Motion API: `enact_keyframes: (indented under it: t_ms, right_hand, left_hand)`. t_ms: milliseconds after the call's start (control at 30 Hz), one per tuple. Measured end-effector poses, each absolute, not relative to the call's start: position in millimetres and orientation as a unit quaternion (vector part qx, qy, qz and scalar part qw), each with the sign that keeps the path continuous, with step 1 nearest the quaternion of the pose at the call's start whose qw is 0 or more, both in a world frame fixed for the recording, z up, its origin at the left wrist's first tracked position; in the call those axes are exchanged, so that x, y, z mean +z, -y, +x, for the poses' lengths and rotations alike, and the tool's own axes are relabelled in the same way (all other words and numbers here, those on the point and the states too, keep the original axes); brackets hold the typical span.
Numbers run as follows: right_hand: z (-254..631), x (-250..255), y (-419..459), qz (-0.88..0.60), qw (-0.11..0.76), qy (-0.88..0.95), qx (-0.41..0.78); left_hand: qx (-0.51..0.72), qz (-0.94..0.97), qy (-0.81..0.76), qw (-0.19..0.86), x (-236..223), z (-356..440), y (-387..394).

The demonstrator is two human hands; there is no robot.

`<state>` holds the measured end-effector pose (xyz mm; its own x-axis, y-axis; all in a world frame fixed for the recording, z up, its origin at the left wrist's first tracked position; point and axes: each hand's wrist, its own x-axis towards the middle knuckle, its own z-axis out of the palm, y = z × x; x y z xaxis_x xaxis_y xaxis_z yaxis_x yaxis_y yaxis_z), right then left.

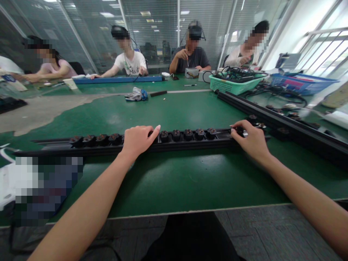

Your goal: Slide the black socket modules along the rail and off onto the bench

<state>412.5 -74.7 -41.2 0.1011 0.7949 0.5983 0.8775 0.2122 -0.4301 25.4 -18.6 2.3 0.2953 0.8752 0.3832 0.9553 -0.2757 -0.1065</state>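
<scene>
A long black channel rail [195,145] lies crosswise on the green table, with several black socket modules [176,135] standing in it in a row. My left hand [138,140] is closed over the middle of the rail, thumb along the near side; its other fingers are partly hidden behind the sockets. At the rail's right end, my right hand [251,140] pinches a small dark socket module [239,131], mostly covered by the fingers. Between that hand and the row of sockets, a stretch of the channel shows no socket.
Another black rail [272,117] slants along the right, with loose parts beyond it. A green basket [231,86] of cables and a blue basket [307,85] stand behind. A grey-blue glove [136,94] lies farther back. Several people sit across the table.
</scene>
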Motion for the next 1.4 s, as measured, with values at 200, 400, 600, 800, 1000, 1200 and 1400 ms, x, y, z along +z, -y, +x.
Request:
enact_keyframes:
  t_ms: [200, 400, 600, 800, 1000, 1200, 1400]
  right_hand:
    - [413.6, -41.5, 74.5, -0.636, 0.392, 0.663, -0.053]
    - [416.3, -43.6, 72.0, -0.647, 0.369, 0.664, -0.06]
    - [417.7, -46.3, 68.4, -0.653, 0.354, 0.665, -0.076]
    - [416.6, -47.0, 68.2, -0.658, 0.353, 0.661, -0.082]
    - [416.3, -48.2, 69.7, -0.659, 0.351, 0.659, -0.088]
    - [416.1, -48.5, 70.2, -0.659, 0.353, 0.658, -0.091]
    - [419.3, -50.1, 69.5, -0.65, 0.353, 0.668, -0.083]
  left_hand:
    - [-0.125, -0.789, 0.581, 0.154, 2.7, 25.7, 19.2]
    - [-0.122, -0.788, 0.584, 0.152, 4.4, 27.0, 20.4]
    - [-0.119, -0.799, 0.571, 0.148, 6.1, 28.4, 21.8]
    - [-0.137, -0.811, 0.541, 0.173, 11.6, 40.7, 28.3]
    - [-0.152, -0.857, 0.45, 0.197, 15.4, 74.0, 39.3]
    - [-0.152, -0.886, 0.388, 0.203, 10.9, 116.2, 45.0]
    - [-0.171, -0.873, 0.423, 0.171, 4.7, 164.5, 48.4]
